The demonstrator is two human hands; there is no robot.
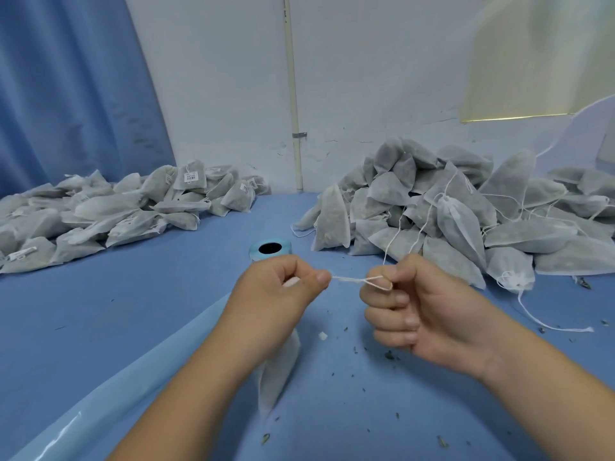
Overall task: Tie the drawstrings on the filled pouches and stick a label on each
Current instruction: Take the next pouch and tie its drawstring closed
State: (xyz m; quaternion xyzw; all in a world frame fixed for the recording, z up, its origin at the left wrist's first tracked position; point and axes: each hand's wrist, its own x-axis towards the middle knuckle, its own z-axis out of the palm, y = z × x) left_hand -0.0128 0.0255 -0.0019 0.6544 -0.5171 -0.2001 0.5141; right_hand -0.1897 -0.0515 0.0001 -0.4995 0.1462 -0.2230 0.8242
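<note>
My left hand (283, 291) and right hand (426, 314) each pinch the drawstring (356, 280) taut just in front of the label roll (270, 249), pouch (278, 371) hanging under the left.

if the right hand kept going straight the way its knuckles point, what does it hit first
Most likely the left hand: the right hand points leftward at it, with only the short taut drawstring pinched between them in the gap. They look level, though one view leaves depth uncertain.

left hand (276, 289) and right hand (422, 311) near each other, fingers (394, 299) curled, pinching the drawstring (346, 278).
</note>
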